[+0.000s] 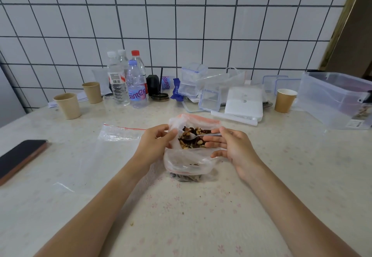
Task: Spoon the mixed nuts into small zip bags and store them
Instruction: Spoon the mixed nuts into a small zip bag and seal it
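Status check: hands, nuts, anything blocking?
Left hand grips rim of the nut bag. Right hand holds spoon in the mixed nuts. Empty zip bag lies flat to the left. Nothing blocking.

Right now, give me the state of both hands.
Left hand: closed, pinching the nut bag's rim.
Right hand: closed, holding the spoon.
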A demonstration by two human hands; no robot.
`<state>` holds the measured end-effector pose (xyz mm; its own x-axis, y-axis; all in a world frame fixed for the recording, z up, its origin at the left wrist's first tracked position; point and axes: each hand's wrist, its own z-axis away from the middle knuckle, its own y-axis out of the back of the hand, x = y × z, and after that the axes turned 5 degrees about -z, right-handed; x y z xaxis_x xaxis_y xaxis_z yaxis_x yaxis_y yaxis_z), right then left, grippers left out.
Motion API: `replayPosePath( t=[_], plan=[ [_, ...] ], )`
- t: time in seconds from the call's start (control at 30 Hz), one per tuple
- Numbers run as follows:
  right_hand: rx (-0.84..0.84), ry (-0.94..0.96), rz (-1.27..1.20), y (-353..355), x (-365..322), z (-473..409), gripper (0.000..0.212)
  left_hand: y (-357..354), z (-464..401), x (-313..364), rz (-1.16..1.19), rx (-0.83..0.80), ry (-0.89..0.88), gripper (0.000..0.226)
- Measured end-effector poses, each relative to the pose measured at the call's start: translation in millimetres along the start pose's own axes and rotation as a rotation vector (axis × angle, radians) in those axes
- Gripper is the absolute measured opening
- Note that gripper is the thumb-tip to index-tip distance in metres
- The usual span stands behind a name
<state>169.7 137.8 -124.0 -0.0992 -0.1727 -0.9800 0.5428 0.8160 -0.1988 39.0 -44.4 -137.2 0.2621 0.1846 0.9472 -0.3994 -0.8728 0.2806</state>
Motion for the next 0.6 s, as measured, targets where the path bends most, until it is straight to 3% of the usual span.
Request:
replayPosePath(
  t=[0.2,0.37,0.6],
  plan=[
    [0.045,0.06,-0.033,8.1,-15.0,0.3,0.035,5.1,-5.2,-3.4,-0.115,0.062,0.139,0.036],
    [0.042,0.131,-0.061,18.6,-30.8,1.4,0.038,15.2,0.5,1.6,-0.292,0.194,0.087,0.052],
    [-0.036,0.165,-0.045,26.8,-41.2,4.8,0.041,14.9,28.4,13.2,-0.466,-0.066,0.022,0.074]
  ],
)
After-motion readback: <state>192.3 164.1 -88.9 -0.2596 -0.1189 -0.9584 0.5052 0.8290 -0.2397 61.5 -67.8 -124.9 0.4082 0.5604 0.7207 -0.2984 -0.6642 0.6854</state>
